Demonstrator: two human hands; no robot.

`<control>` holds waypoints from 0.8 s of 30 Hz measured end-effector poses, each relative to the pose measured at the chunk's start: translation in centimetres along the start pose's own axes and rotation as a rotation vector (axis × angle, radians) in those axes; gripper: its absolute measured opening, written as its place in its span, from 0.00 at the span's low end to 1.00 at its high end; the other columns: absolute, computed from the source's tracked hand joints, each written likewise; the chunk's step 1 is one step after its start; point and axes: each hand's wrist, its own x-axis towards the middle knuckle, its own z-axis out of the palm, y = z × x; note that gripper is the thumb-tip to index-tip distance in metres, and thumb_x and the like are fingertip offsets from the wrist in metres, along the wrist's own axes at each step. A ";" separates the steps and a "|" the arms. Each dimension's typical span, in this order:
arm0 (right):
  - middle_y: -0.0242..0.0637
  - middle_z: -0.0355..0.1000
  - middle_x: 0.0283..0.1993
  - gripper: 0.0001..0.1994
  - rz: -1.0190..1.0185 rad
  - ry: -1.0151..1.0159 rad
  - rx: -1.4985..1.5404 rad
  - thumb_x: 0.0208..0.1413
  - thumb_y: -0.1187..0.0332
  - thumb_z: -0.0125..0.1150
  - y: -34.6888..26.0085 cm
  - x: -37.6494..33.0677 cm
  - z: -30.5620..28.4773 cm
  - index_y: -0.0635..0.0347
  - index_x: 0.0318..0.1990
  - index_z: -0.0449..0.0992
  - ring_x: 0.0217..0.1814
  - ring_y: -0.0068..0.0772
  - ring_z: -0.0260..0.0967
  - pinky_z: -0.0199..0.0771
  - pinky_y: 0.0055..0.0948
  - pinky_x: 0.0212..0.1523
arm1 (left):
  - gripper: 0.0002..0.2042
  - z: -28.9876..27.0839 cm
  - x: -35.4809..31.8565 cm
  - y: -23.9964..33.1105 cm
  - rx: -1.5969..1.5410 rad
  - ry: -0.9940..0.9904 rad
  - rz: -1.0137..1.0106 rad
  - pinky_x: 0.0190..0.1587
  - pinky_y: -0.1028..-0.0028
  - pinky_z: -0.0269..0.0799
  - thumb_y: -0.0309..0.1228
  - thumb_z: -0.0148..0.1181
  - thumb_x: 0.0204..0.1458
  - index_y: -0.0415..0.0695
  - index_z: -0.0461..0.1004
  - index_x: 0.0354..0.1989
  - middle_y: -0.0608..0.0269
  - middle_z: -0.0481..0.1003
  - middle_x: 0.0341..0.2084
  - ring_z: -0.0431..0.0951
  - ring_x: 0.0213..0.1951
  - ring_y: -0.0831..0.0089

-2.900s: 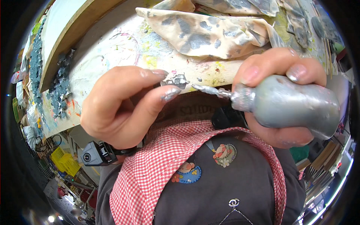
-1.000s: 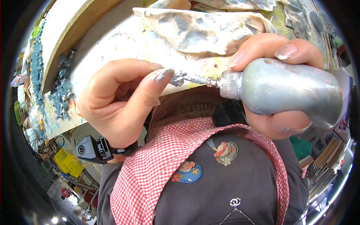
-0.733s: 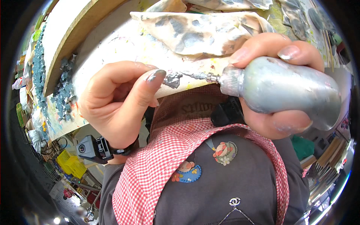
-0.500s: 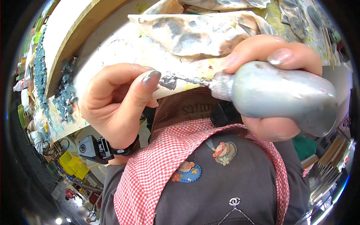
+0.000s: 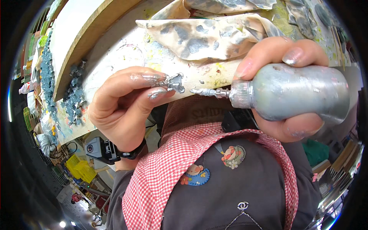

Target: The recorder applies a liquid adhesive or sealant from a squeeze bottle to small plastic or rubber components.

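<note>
Between the thumb and fingertips of my left hand [image 5: 124, 101] is a small grey figure-shaped piece [image 5: 176, 82], pinched at one end. My right hand [image 5: 281, 57] wraps round a squeeze bottle [image 5: 299, 92] of silvery grey paint, lying on its side in the grip. Its ribbed cap and narrow, paint-crusted nozzle [image 5: 209, 92] point left at the piece, with a small gap between the tip and it. Silver paint smears the nails of both hands. The fingers' undersides on the bottle are partly hidden.
A wooden board edge [image 5: 82, 46] curves along the left of the paint-spotted table [image 5: 111, 65]. Beside it lie piles of small blue-grey pieces [image 5: 74, 96]. A stained beige cloth [image 5: 214, 36] is spread at the back. Yellow crates [image 5: 80, 168] stand below left.
The bottle's nozzle has drawn back to the right, away from the small piece. My left hand has shifted slightly right and turned, so the piece shows more clearly.
</note>
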 end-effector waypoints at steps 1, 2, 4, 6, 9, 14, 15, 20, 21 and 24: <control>0.56 0.65 0.35 0.31 0.015 -0.034 0.030 0.49 0.48 0.53 -0.1 0.0 -0.1 0.65 0.49 0.52 0.28 0.35 0.66 0.68 0.20 0.28 | 0.11 0.2 0.1 0.1 -0.013 0.010 0.002 0.36 0.74 0.76 0.09 0.53 0.39 0.31 0.68 0.32 0.48 0.71 0.32 0.75 0.34 0.67; 0.56 0.65 0.35 0.31 0.016 -0.031 0.027 0.49 0.48 0.53 -0.2 0.0 -0.1 0.65 0.49 0.52 0.28 0.35 0.66 0.68 0.20 0.28 | 0.11 0.3 0.1 0.1 -0.025 0.020 0.004 0.36 0.74 0.76 0.08 0.53 0.38 0.31 0.68 0.33 0.48 0.71 0.32 0.74 0.34 0.67; 0.56 0.66 0.35 0.31 0.036 -0.024 0.039 0.48 0.47 0.52 0.1 -0.1 0.1 0.64 0.48 0.52 0.28 0.35 0.66 0.68 0.22 0.29 | 0.11 0.3 0.1 0.1 -0.017 0.021 0.005 0.36 0.74 0.76 0.08 0.53 0.38 0.31 0.68 0.33 0.48 0.71 0.32 0.75 0.34 0.67; 0.56 0.66 0.34 0.32 0.056 -0.017 0.053 0.48 0.46 0.52 0.4 -0.3 0.3 0.63 0.48 0.53 0.29 0.35 0.66 0.69 0.23 0.30 | 0.11 0.2 0.1 0.0 -0.009 0.023 0.007 0.36 0.73 0.76 0.08 0.53 0.39 0.31 0.68 0.32 0.48 0.71 0.32 0.75 0.34 0.67; 0.55 0.67 0.34 0.32 0.073 -0.012 0.031 0.47 0.45 0.52 0.5 -0.3 0.4 0.63 0.48 0.53 0.29 0.34 0.67 0.69 0.24 0.31 | 0.11 0.1 0.1 -0.1 0.029 -0.015 0.047 0.36 0.73 0.76 0.08 0.53 0.39 0.31 0.68 0.32 0.48 0.71 0.32 0.75 0.34 0.67; 0.53 0.68 0.31 0.34 0.123 -0.009 -0.107 0.44 0.42 0.54 -0.2 0.1 0.3 0.63 0.47 0.53 0.29 0.34 0.67 0.68 0.23 0.32 | 0.11 0.3 0.4 0.3 0.016 -0.014 -0.007 0.34 0.75 0.75 0.09 0.53 0.39 0.31 0.69 0.32 0.49 0.71 0.31 0.75 0.33 0.67; 0.53 0.68 0.31 0.34 0.122 -0.010 -0.105 0.44 0.42 0.54 -0.1 0.2 0.4 0.63 0.47 0.53 0.29 0.34 0.67 0.68 0.23 0.32 | 0.11 0.3 0.3 0.3 0.018 -0.012 -0.006 0.34 0.75 0.75 0.09 0.53 0.39 0.31 0.69 0.32 0.49 0.71 0.31 0.75 0.33 0.67; 0.52 0.67 0.28 0.33 -0.089 0.048 -0.081 0.47 0.41 0.47 1.3 0.2 0.7 0.66 0.45 0.53 0.24 0.33 0.65 0.68 0.23 0.28 | 0.10 -0.1 -0.1 0.1 0.084 0.015 -0.074 0.31 0.79 0.73 0.09 0.55 0.38 0.31 0.70 0.31 0.51 0.72 0.29 0.75 0.30 0.71; 0.51 0.67 0.27 0.33 -0.130 0.060 -0.082 0.48 0.41 0.46 1.3 0.2 0.7 0.67 0.45 0.53 0.23 0.33 0.65 0.67 0.22 0.27 | 0.10 -0.1 -0.1 0.2 0.081 0.016 -0.071 0.31 0.79 0.73 0.09 0.55 0.38 0.31 0.70 0.31 0.51 0.72 0.29 0.75 0.30 0.71; 0.51 0.66 0.27 0.33 -0.148 0.129 -0.156 0.48 0.40 0.44 1.4 -0.4 0.6 0.66 0.45 0.53 0.21 0.32 0.64 0.66 0.21 0.25 | 0.10 0.0 0.0 0.3 0.110 0.028 -0.083 0.31 0.80 0.72 0.09 0.55 0.37 0.32 0.70 0.30 0.52 0.72 0.28 0.75 0.29 0.73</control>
